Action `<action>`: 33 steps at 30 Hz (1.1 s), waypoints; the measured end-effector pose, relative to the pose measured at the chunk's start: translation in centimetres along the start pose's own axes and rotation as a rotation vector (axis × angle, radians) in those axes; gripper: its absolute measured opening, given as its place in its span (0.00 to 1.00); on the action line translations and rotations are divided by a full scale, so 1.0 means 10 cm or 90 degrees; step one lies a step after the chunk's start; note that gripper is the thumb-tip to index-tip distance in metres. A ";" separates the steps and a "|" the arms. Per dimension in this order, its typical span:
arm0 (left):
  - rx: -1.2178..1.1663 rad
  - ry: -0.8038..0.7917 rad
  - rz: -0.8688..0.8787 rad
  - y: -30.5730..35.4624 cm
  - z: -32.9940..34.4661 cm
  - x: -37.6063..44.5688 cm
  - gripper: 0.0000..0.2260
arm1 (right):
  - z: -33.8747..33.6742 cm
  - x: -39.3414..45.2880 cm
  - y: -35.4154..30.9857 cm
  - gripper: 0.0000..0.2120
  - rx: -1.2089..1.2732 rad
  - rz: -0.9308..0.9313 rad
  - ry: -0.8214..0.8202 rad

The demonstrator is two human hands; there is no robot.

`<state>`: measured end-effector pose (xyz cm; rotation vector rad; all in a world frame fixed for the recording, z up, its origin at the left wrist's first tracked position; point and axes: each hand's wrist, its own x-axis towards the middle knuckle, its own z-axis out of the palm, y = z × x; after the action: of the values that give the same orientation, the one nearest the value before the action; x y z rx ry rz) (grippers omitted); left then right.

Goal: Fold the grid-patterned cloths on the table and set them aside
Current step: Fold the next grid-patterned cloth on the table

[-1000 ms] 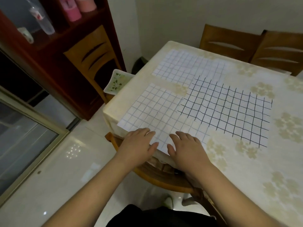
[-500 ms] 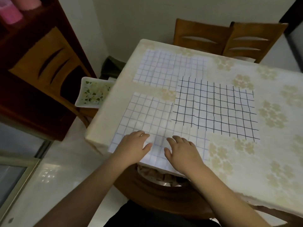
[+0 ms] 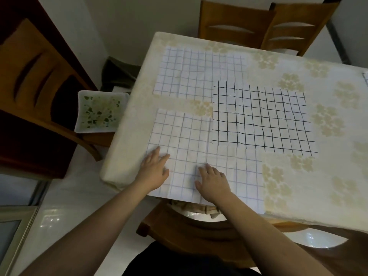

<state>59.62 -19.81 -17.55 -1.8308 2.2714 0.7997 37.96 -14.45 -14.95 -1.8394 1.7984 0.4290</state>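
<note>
We see both hands lying flat with spread fingers on the near cloth (image 3: 201, 156), the left hand (image 3: 154, 171) by its left edge and the right hand (image 3: 214, 182) near its middle, pinching nothing. This pale-lined cloth lies at the front edge of the surface (image 3: 310, 186); the black-lined cloth (image 3: 260, 118) overlaps its far right corner, and another pale cloth (image 3: 199, 73) lies further back.
</note>
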 end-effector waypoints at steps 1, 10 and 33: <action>-0.005 0.013 -0.050 -0.01 0.02 0.02 0.25 | 0.04 0.02 0.00 0.28 0.005 0.007 0.001; -0.116 0.028 -0.173 -0.09 0.18 0.08 0.24 | 0.30 0.05 -0.01 0.33 0.087 0.026 0.008; -0.299 0.205 -0.004 -0.47 -0.52 -0.24 0.14 | 0.30 0.22 -0.49 0.31 0.160 -0.033 -0.017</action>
<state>65.85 -20.73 -13.62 -2.3120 2.4118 1.1979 43.32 -14.69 -17.96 -1.6937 1.6974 0.1952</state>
